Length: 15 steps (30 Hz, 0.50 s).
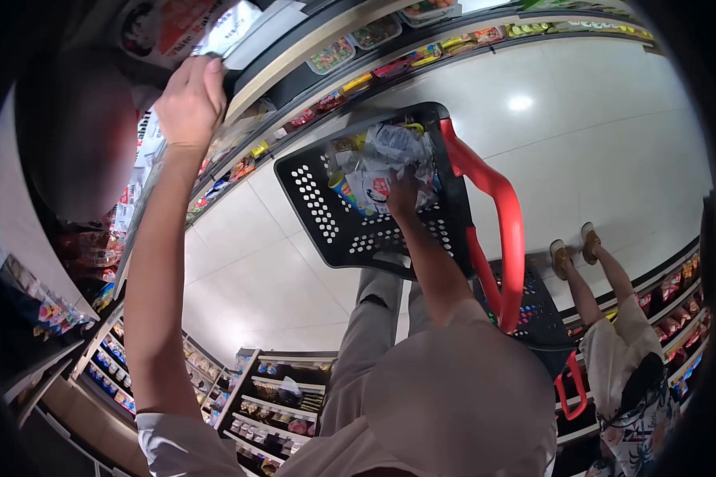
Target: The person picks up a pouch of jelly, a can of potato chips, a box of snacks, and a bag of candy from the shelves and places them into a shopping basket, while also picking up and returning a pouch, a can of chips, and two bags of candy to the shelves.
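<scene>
R hand (pixel 404 192) is down in the black basket (pixel 338 246), just above view centre, approx. 1 o'clock. It's on a white bag (pixel 366 188) w/ red print, among other packs incl. a silvery bag (pixel 398 143) at 12 & a yellow-blue pack (pixel 344 193) at 9 from the hand. Fingertips are in shade, so can't tell if they pinch the bag or just press it.

L hand (pixel 191 103) is up at 10 o'clock by the shelf edge (pixel 290 62), fingers bent, thumb on the 1 o'clock side. A printed shelf bag (pixel 167 33) sits just past it, approx. 11. Can't tell if the fingers grasp the bag, the edge or nothing.

Handling tips, my judgement: bags look thin & crinkly, so flat fingers & light pressure in the basket, no digging in. Lay bags flat vs. stacking on edge. For L, a full-hand hold beats a corner pinch; mind the shelf lip. No hand shows on the red handle (pixel 511 230) at 3, so easy on downward force. Person (pixel 624 334) stands at 4, well apart from both hands; elbows in on that side.
</scene>
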Available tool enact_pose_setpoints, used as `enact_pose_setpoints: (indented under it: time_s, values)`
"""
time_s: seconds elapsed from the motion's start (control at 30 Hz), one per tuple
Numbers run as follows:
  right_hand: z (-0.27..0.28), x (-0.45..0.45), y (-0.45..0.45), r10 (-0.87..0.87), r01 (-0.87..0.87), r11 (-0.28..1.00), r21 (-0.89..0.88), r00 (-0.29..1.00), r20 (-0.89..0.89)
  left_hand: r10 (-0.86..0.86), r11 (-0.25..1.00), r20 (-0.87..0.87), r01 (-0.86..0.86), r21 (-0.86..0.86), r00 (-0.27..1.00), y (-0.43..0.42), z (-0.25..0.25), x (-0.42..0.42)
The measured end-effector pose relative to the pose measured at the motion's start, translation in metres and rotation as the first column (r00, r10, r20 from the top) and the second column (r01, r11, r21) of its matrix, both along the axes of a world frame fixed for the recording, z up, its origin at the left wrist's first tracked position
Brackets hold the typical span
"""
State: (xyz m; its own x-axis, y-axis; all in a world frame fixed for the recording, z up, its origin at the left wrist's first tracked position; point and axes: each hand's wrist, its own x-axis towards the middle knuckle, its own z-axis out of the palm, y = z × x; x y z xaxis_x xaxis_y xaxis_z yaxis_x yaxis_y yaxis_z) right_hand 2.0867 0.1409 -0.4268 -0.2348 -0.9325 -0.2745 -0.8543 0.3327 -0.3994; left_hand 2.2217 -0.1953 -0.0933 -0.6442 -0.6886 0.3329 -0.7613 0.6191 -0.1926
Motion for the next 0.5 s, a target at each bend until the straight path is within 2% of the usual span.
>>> enact_pose_setpoints:
  time_s: [0.03, 0.1, 0.17, 0.23, 0.3, 0.37, 0.4, 0.43, 0.5]
  values:
    - [-0.013, -0.002, 0.0, -0.004, 0.004, 1.0, 0.01, 1.0, 0.006, 0.0, 1.0, -0.005, 0.0, -0.005, 1.0, -0.001, -0.001, 0.0]
    - [-0.035, 0.002, 0.006, 0.107, -0.103, 0.991, 0.087, 0.994, -0.038, -0.03, 0.999, -0.017, 0.03, -0.016, 0.999, -0.002, -0.003, 0.002]
    - [-0.045, -0.001, 0.016, 0.099, -0.098, 0.994, 0.039, 0.995, -0.021, -0.011, 1.0, 0.011, 0.011, 0.012, 1.0, -0.002, -0.001, 0.001]
    - [-0.037, 0.001, 0.024, 0.074, -0.098, 0.937, 0.335, 0.994, 0.085, 0.012, 0.999, 0.014, -0.012, 0.032, 1.0, -0.001, 0.001, 0.0]
    - [-0.044, 0.0, 0.024, 0.035, -0.046, 0.972, 0.229, 0.998, 0.053, 0.001, 0.999, 0.007, -0.001, 0.041, 1.0, 0.0, 0.002, -0.001]
    - [-0.062, -0.001, 0.016, 0.128, -0.122, 0.986, 0.117, 0.991, -0.041, -0.001, 0.999, 0.002, 0.001, 0.054, 1.0, 0.001, 0.003, -0.001]
    - [-0.066, -0.001, 0.011, 0.117, -0.112, 0.99, 0.091, 0.992, -0.044, -0.003, 0.998, -0.01, 0.003, 0.057, 1.0, 0.001, 0.004, -0.002]
    - [-0.066, -0.001, 0.01, 0.077, -0.083, 0.995, -0.055, 0.992, -0.099, -0.003, 0.998, -0.022, 0.004, 0.063, 1.0, 0.001, 0.005, -0.002]
    - [-0.059, 0.003, 0.012, 0.022, -0.055, 0.976, -0.211, 0.987, -0.158, 0.015, 0.997, -0.014, -0.014, 0.072, 1.0, 0.002, 0.004, -0.001]
